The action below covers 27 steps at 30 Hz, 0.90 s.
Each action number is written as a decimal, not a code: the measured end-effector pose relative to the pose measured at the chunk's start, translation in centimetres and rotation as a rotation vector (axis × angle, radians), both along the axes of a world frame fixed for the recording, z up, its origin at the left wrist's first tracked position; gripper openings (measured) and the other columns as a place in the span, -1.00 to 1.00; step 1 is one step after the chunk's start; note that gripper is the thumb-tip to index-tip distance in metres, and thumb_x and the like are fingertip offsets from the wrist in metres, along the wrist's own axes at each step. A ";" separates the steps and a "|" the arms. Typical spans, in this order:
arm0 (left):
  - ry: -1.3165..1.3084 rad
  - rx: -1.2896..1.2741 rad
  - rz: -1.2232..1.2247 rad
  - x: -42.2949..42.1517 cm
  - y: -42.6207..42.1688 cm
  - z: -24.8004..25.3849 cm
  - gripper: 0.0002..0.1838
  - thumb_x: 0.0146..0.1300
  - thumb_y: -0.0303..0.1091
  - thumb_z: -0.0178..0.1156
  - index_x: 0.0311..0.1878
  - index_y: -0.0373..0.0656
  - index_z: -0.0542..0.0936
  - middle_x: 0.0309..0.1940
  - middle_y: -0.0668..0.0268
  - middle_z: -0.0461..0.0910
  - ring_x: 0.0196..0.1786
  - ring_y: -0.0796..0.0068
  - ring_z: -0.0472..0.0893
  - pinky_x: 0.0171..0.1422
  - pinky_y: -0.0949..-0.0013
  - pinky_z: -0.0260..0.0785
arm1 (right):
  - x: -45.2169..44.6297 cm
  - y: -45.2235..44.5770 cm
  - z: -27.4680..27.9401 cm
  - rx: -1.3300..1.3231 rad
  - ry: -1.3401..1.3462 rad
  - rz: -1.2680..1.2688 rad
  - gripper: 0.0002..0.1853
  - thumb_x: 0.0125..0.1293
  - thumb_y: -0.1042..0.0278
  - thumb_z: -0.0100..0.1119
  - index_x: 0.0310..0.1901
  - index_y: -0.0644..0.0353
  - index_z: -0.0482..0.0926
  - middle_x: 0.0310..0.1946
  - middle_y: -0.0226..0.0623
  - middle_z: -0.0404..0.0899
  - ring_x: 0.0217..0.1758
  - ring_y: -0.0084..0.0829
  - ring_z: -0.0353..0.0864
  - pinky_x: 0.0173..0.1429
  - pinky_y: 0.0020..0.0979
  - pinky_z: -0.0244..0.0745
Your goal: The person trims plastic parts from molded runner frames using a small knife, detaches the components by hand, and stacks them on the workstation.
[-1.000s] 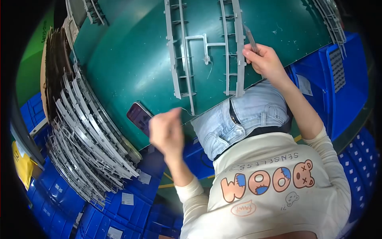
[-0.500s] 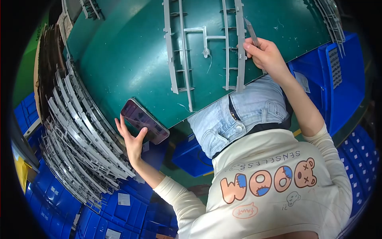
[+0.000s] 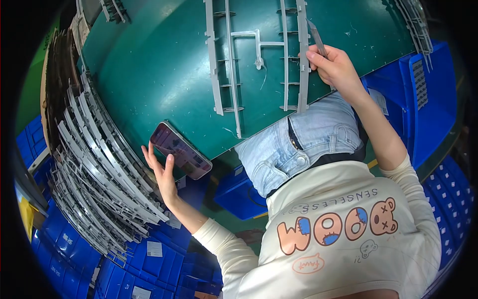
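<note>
Left hand (image 3: 165, 175), grip spread apart, is at 1 phone (image 3: 184, 153); right hand (image 3: 338, 71) has its grip clamped on 1 knife (image 3: 316, 39).

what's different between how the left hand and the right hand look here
The left hand is open with fingers spread, while the right hand is curled around a slim blade-like tool. The left is at the phone, its thumb over the screen; the right is beside the grey plastic frame. Both are bare.
</note>
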<state>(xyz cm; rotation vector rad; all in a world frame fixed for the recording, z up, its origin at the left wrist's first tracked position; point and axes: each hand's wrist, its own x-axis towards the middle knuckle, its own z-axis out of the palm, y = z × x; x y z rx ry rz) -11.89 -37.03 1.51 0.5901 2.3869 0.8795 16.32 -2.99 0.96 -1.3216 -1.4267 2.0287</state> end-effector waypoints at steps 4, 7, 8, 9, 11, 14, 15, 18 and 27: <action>-0.084 0.132 0.070 -0.1 -0.1 -0.6 -0.36 0.28 -0.20 0.10 0.42 0.01 0.20 0.51 0.17 -0.28 0.53 0.21 -0.27 0.51 0.10 -0.38 | 0.0 0.0 0.1 0.001 -0.004 0.002 -0.80 0.30 0.30 0.14 -0.15 0.24 0.55 -0.55 -0.46 0.47 -0.75 -0.82 0.03 -0.68 -0.73 -0.17; -0.143 0.227 0.137 0.3 0.4 -0.6 -0.38 0.29 -0.20 0.07 0.42 0.01 0.21 0.51 0.20 -0.29 0.53 0.24 -0.27 0.50 0.10 -0.41 | 0.0 0.0 0.0 0.012 -0.008 0.004 -0.80 0.30 0.30 0.13 -0.15 0.24 0.55 -0.55 -0.47 0.47 -0.75 -0.82 0.03 -0.68 -0.72 -0.18; -0.161 0.258 0.161 0.4 0.4 -0.6 -0.38 0.30 -0.20 0.06 0.42 0.01 0.21 0.51 0.21 -0.29 0.53 0.24 -0.28 0.50 0.10 -0.42 | -0.1 0.0 0.0 0.016 -0.009 0.006 -0.80 0.30 0.30 0.13 -0.15 0.24 0.55 -0.55 -0.47 0.48 -0.75 -0.82 0.03 -0.68 -0.72 -0.18; -0.162 0.258 0.164 0.4 0.4 -0.6 -0.38 0.30 -0.20 0.06 0.42 0.01 0.21 0.51 0.21 -0.29 0.53 0.24 -0.28 0.50 0.10 -0.42 | -0.1 -0.1 0.0 0.015 -0.010 0.010 -0.80 0.30 0.30 0.13 -0.15 0.24 0.55 -0.55 -0.47 0.48 -0.75 -0.82 0.03 -0.68 -0.72 -0.18; -0.150 0.249 0.164 0.4 0.4 -0.6 -0.38 0.28 -0.23 0.07 0.42 0.01 0.22 0.51 0.21 -0.29 0.53 0.24 -0.27 0.50 0.10 -0.42 | -0.3 -0.1 0.0 0.031 -0.026 0.011 -0.80 0.34 0.29 0.09 -0.14 0.24 0.54 -0.55 -0.50 0.44 -0.76 -0.82 0.01 -0.69 -0.72 -0.19; -0.142 0.241 0.164 0.4 0.3 -0.7 -0.37 0.26 -0.26 0.08 0.41 0.01 0.22 0.51 0.21 -0.29 0.53 0.23 -0.27 0.50 0.09 -0.42 | -0.3 -0.2 0.0 0.046 -0.046 0.011 -0.79 0.38 0.28 0.04 -0.13 0.24 0.54 -0.56 -0.53 0.40 -0.76 -0.83 0.00 -0.69 -0.72 -0.20; -0.129 0.231 0.146 0.3 0.1 -0.7 -0.37 0.25 -0.27 0.08 0.41 0.01 0.23 0.51 0.21 -0.29 0.53 0.23 -0.27 0.50 0.09 -0.41 | -0.4 -0.3 -0.1 0.062 -0.053 0.012 -0.79 0.39 0.27 0.03 -0.14 0.24 0.54 -0.56 -0.53 0.40 -0.77 -0.83 0.00 -0.69 -0.72 -0.20; -0.093 0.204 0.091 0.1 -0.1 -0.9 -0.35 0.22 -0.30 0.10 0.41 0.01 0.23 0.51 0.21 -0.28 0.53 0.23 -0.27 0.50 0.09 -0.39 | -0.6 -0.4 -0.3 0.113 -0.074 0.012 -0.77 0.39 0.26 0.02 -0.14 0.24 0.56 -0.57 -0.55 0.39 -0.77 -0.83 -0.01 -0.69 -0.72 -0.20; -0.019 0.147 0.098 0.5 0.4 -1.0 -0.33 0.18 -0.32 0.10 0.40 0.05 0.24 0.51 0.18 -0.22 0.52 0.18 -0.25 0.50 0.08 -0.38 | -0.9 -0.5 -0.1 0.152 -0.128 0.025 -0.75 0.40 0.25 0.02 -0.13 0.24 0.59 -0.58 -0.56 0.38 -0.76 -0.82 -0.01 -0.68 -0.71 -0.19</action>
